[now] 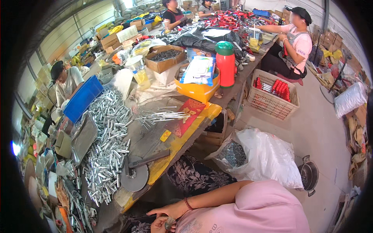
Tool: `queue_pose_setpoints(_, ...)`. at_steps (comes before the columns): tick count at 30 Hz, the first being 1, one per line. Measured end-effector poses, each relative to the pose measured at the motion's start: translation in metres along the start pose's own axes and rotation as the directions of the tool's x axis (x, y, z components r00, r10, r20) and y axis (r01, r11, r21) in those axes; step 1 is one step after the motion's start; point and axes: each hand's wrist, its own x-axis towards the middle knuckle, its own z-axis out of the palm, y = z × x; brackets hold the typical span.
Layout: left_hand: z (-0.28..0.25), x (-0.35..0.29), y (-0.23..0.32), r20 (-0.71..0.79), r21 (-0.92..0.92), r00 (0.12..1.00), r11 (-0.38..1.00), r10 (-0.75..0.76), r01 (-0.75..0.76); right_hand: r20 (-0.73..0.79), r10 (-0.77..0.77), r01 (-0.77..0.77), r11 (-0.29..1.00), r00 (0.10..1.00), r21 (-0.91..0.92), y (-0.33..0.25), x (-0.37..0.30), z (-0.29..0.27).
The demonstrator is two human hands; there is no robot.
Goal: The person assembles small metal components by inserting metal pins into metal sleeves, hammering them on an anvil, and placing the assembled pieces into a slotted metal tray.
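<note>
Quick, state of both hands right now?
Left hand: partly hidden at the lower edge, beside a small grayish thing; grip cannot be told.
Right hand: a finger extended; open or holding, cannot be told.

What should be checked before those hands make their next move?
1. Right hand clear of the table: ok.
2. Left hand firmly gripping the small greyish object: cannot tell; partly hidden.
3. Silvery metal tubes contained: not ok; heaped loose on the table.
4. Thin metal rods off the red paper: not ok; some overlap it.
5. Red thermos upright, green lid on: ok.
</note>
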Motion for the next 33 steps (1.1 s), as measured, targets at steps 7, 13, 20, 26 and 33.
queue_pose_setpoints(7,0.001,-0.004,-0.003,0.043,0.002,0.998,0.999,0.038,-0.038,0.065,0.101,-0.099,0.995,0.993,-0.027,-0.022,-0.006,0.001)
queue_pose_setpoints(13,0.005,0.000,-0.026,-0.014,-0.063,0.993,0.991,0.115,-0.115,0.138,-0.023,-0.022,0.949,0.990,0.313,-0.008,0.000,0.011)
queue_pose_setpoints(20,0.000,0.008,-0.041,-0.113,-0.032,0.941,0.945,0.320,-0.325,-0.017,0.185,-0.158,0.882,0.983,0.444,-0.062,-0.004,0.015)
queue_pose_setpoints(26,0.021,-0.009,-0.005,-0.154,-0.155,0.975,0.971,0.160,-0.184,-0.367,0.187,-0.131,0.976,0.911,0.173,-0.042,-0.003,0.013)
queue_pose_setpoints(33,0.016,-0.002,-0.010,-0.131,0.017,0.972,0.981,0.194,-0.193,-0.445,0.081,-0.162,0.976,0.892,-0.148,-0.052,-0.007,0.014)
